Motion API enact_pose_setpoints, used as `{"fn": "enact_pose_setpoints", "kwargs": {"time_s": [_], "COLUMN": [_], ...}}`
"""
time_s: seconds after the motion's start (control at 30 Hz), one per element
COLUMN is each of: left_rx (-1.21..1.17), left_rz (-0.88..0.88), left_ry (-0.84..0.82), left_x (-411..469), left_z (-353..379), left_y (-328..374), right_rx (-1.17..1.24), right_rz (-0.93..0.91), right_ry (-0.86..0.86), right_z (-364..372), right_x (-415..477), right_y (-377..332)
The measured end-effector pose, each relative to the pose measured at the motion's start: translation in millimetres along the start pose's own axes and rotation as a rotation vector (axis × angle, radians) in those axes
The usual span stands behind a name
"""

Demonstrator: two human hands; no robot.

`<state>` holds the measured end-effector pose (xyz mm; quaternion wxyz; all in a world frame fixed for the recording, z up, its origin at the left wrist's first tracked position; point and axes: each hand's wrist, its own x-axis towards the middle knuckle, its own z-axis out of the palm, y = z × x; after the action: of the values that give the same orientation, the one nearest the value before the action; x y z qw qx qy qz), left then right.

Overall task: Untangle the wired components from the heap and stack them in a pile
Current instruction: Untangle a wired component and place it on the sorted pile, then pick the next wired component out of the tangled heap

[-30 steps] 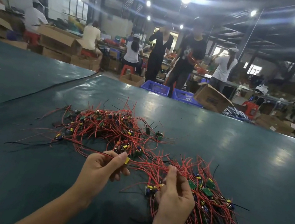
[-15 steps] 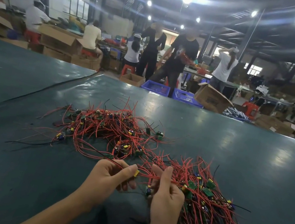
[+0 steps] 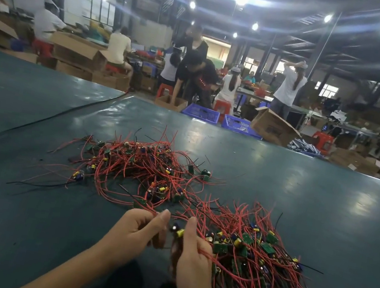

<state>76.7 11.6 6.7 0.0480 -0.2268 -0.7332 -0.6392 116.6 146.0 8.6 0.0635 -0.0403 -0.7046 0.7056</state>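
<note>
A tangled heap of red-wired components (image 3: 139, 168) with small green boards lies in the middle of the dark green table (image 3: 300, 201). To its right, a sorted pile (image 3: 259, 260) spreads toward the lower right with its wires roughly aligned. My left hand (image 3: 140, 231) pinches red wires that run back into the heap. My right hand (image 3: 191, 258) grips a small wired component (image 3: 177, 230) with a yellow part, at the near left edge of the pile. The two hands are almost touching.
A seam or black cable (image 3: 62, 113) runs diagonally across the table's left part. Beyond the far edge stand blue crates (image 3: 202, 113), cardboard boxes (image 3: 273, 128), red stools and several people at work.
Both hands have drawn closer together and slightly toward me, pulling the wired component from the heap toward the pile. In the background a person has bent down over a box.
</note>
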Motion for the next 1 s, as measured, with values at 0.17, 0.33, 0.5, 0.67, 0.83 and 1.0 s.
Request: {"fn": "enact_pose_setpoints", "kwargs": {"time_s": [0.17,0.33,0.5,0.67,0.83,1.0], "left_rx": [0.808,1.057,1.072,0.954,0.791,0.754], "left_rz": [0.206,-0.233,-0.159,-0.106,-0.024,0.331], "left_ry": [0.289,0.058,0.071,0.136,0.211,0.407], "left_x": [6.9,10.9,9.4,7.7,8.3,8.2], "left_z": [-30.1,-53.6,-50.1,-42.1,-39.5,-33.9], "left_y": [-17.7,-41.8,-46.0,-41.4,-35.6,-24.0], "right_rx": [0.422,0.728,0.717,0.609,0.508,0.384], "right_rz": [0.247,0.264,0.096,0.050,0.027,0.017], "right_ry": [0.191,0.239,0.290,0.272,0.212,0.120], "right_z": [-12.3,-22.3,-24.5,-19.1,-15.8,-11.7], "right_x": [5.1,7.9,8.5,9.8,11.3,10.4], "right_y": [-8.1,-13.0,-14.8,-13.0,-9.7,-7.5]}}
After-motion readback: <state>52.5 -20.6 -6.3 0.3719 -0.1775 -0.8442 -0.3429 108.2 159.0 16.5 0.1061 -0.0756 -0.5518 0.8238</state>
